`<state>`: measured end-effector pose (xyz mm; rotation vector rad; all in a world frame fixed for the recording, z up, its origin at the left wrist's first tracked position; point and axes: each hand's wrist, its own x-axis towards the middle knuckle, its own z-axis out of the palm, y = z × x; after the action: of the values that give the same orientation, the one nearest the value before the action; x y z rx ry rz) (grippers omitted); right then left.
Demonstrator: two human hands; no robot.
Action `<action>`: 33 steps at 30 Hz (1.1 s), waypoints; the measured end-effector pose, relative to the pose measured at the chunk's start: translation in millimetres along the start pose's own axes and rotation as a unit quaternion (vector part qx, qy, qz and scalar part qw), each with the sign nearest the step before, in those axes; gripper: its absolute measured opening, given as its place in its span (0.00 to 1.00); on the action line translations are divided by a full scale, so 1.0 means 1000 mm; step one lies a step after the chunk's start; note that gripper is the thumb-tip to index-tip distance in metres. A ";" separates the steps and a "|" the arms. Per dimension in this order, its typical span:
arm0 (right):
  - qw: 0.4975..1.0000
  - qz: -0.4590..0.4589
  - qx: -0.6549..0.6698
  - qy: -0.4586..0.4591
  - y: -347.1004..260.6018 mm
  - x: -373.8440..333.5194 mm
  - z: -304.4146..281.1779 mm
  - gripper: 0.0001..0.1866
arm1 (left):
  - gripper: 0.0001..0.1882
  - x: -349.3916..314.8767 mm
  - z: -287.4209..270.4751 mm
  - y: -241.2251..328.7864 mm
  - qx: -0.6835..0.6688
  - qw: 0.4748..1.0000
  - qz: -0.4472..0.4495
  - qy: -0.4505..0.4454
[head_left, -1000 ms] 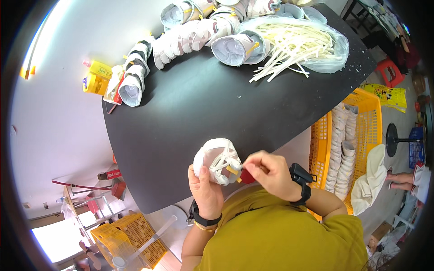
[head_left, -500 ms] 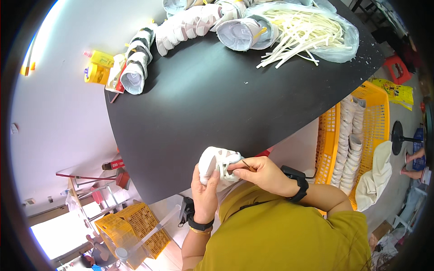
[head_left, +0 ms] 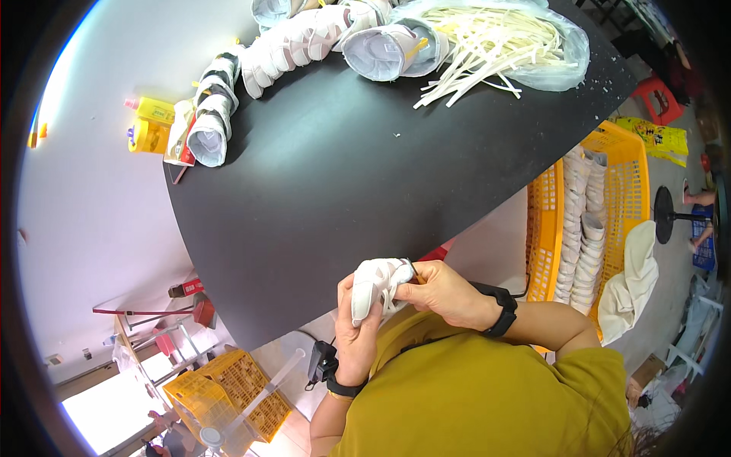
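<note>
Bench: broad, matte black top with a curved outline [head_left: 327,198], spread ahead of the person. Right of it: orange perforated plastic crate [head_left: 633,179], with columns of nested pale shoe uppers [head_left: 567,228] inside. Far side of bench: clear plastic bag [head_left: 569,75] spilling flat cream strips [head_left: 491,46]; to its left, a curved row of nested pinkish-white uppers [head_left: 293,47].

Right hand [head_left: 451,295]: comes in from the right, black strap at wrist. Left hand [head_left: 356,327]: comes up from below.

White-and-pale-pink laced shoe upper [head_left: 370,283]: between the two hands, at the bench's near edge in this view; height over the top cannot be told. Left grip is closed around its left side, thumb in front, fingers wrapped behind. Right grip is a tight pinch on its right edge, beside the crossed laces [head_left: 388,292]. Upper lies directly left of the right grip, touching; both hands equally near. Long axis foreshortened, seemingly slanting from lower left to upper right; laced side toward the right hand.

Small dark item [head_left: 413,268] at right fingertips: too small to identify.
</note>
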<state>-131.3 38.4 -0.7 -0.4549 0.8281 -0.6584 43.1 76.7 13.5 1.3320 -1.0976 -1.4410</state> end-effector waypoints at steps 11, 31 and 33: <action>0.997 -0.068 0.002 -0.020 0.000 0.004 0.002 0.12 | 0.17 -0.002 0.005 -0.001 0.054 0.998 -0.021 0.014; 0.878 -0.290 -0.370 0.084 -0.054 -0.030 -0.026 0.10 | 0.14 0.018 -0.006 0.031 -0.018 0.992 -0.122 0.018; 0.899 -0.245 -0.361 0.036 -0.072 -0.020 -0.013 0.13 | 0.15 0.020 -0.003 0.039 -0.034 0.987 -0.146 -0.061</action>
<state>-176.9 -0.7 44.8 -1.3535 1.0305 -0.8213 45.7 48.2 47.0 1.4135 -0.9496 -1.7785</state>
